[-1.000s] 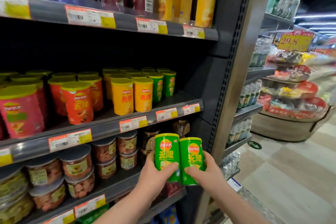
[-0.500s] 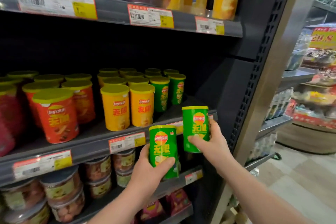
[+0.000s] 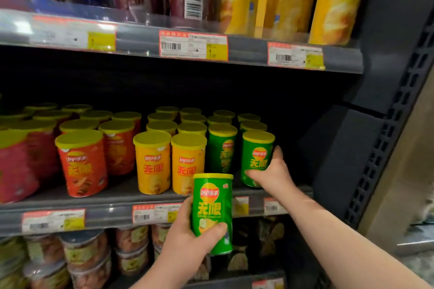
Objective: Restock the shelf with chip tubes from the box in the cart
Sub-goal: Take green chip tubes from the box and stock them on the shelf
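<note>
Just L of R hand's (image 3: 273, 175) gripped tube (image 3: 257, 159): green tube (image 3: 222, 151), yellow tubes (image 3: 187, 164).

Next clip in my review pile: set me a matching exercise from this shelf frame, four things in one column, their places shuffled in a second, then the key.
Things
1. front green tube, gripped by the left hand
2. far green tube, gripped by the right hand
3. tall yellow tubes
4. clear jars

Places
A. on the top shelf
B. under the middle shelf
C. in the air, in front of the middle shelf's edge
D. at the middle shelf's right end, beside the neighbouring green tube

Pairs: 1-C, 2-D, 3-A, 4-B
</note>
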